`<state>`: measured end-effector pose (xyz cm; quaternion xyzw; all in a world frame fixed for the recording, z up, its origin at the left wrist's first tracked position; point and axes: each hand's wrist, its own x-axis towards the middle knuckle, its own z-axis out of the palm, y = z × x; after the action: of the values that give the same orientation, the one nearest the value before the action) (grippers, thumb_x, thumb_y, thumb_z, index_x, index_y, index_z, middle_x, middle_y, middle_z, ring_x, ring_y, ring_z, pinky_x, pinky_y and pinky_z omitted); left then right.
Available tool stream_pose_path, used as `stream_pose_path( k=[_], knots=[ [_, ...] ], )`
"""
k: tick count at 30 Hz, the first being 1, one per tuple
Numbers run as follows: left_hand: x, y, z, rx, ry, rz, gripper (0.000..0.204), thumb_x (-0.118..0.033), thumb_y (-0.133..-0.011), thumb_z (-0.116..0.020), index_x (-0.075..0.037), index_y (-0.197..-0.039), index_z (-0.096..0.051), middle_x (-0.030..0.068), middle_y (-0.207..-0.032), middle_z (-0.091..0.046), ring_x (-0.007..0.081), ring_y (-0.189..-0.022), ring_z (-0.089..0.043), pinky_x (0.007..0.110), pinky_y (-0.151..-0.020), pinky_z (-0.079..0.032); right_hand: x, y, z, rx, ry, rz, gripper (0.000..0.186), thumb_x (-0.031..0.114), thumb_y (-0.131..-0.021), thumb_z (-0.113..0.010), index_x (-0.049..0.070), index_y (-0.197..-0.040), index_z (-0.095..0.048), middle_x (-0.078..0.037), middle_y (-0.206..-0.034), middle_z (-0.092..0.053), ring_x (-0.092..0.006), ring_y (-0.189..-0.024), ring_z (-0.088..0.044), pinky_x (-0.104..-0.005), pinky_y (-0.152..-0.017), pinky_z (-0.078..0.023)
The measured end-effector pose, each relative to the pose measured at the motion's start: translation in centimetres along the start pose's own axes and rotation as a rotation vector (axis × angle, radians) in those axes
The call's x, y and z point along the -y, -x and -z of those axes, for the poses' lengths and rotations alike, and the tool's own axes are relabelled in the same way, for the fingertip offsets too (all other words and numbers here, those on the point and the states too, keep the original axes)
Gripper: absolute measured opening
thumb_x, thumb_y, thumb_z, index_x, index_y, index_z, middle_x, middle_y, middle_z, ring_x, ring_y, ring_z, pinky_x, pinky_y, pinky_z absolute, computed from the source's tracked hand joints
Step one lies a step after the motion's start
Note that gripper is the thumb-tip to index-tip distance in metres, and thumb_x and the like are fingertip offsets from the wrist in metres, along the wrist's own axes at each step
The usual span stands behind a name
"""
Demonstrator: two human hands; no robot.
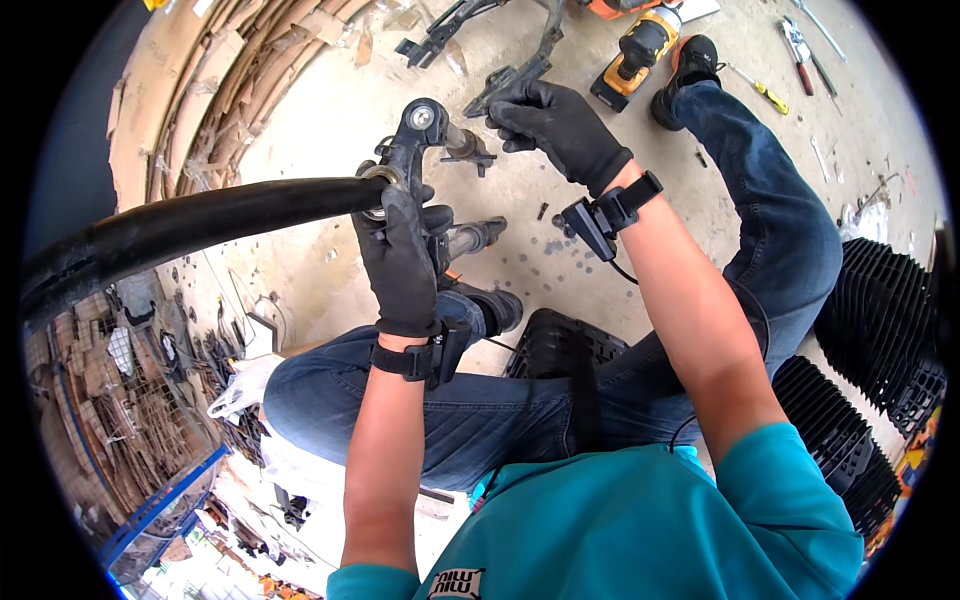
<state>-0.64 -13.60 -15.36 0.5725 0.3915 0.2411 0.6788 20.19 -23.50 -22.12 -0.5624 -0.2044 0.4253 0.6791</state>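
Note:
A long black tube (215, 208) comes in from the left and ends at a dark metal fork-like bracket (408, 150), which has a round bolt at its top corner and two stubby metal legs. My left hand (400, 265), in a black glove, is wrapped round the bracket by the tube's end. To the right of the upper leg (466, 148) is my right hand (562, 132), also gloved, its fingers curled and pinched together. Whatever lies between those fingertips is hidden. Just beyond it, a dark metal arm (515, 75) reaches down from the top; whether they touch I cannot tell.
A yellow-and-black cordless power tool (640, 55) lies on the concrete floor near my shoe (690, 75). Farther right are a yellow-handled screwdriver (770, 98), red-handled pliers (803, 70) and a wrench (820, 158). Flattened cardboard (165, 110) is stacked at left, ribbed black plastic pieces (875, 310) at right.

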Motion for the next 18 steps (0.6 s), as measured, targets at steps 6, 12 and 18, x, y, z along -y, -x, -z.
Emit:
stream_pose_path(
  k=[6, 12, 18],
  knots=[
    [0.1, -0.9, 1.0, 0.004, -0.068, -0.089, 0.039, -0.035, -0.102, -0.053, -0.007, -0.129, -0.049, 0.0107, -0.108, -0.065, 0.0182, -0.086, -0.068, 0.031, -0.071, -0.058, 0.5, 1.1, -3.0, -0.013, -0.060, 0.071, 0.025, 0.014, -0.087, -0.068, -0.001, -0.106, -0.067, -0.006, -0.086, -0.070, -0.0100, -0.071, -0.064, -0.0247, -0.064, -0.051],
    [0.3, -1.4, 1.4, 0.033, -0.007, -0.097, 0.041, -0.030, -0.102, -0.053, -0.004, -0.133, -0.046, 0.0136, -0.112, -0.064, 0.0226, -0.094, -0.068, 0.037, -0.084, -0.057, 1.5, 2.1, -3.5, 0.030, 0.003, 0.076, 0.022, 0.014, -0.087, -0.070, 0.000, -0.104, -0.069, -0.006, -0.083, -0.070, -0.0092, -0.069, -0.065, -0.0242, -0.063, -0.052],
    [-0.3, -0.8, 0.6, 0.057, 0.001, -0.131, 0.044, -0.029, -0.103, -0.052, -0.007, -0.140, -0.042, 0.0135, -0.117, -0.064, 0.0218, -0.094, -0.068, 0.036, -0.082, -0.057, 2.5, 2.4, -4.6, 0.004, 0.072, 0.164, 0.020, 0.013, -0.088, -0.069, -0.001, -0.102, -0.069, -0.006, -0.083, -0.069, -0.0090, -0.071, -0.064, -0.0256, -0.063, -0.051]
  ],
)
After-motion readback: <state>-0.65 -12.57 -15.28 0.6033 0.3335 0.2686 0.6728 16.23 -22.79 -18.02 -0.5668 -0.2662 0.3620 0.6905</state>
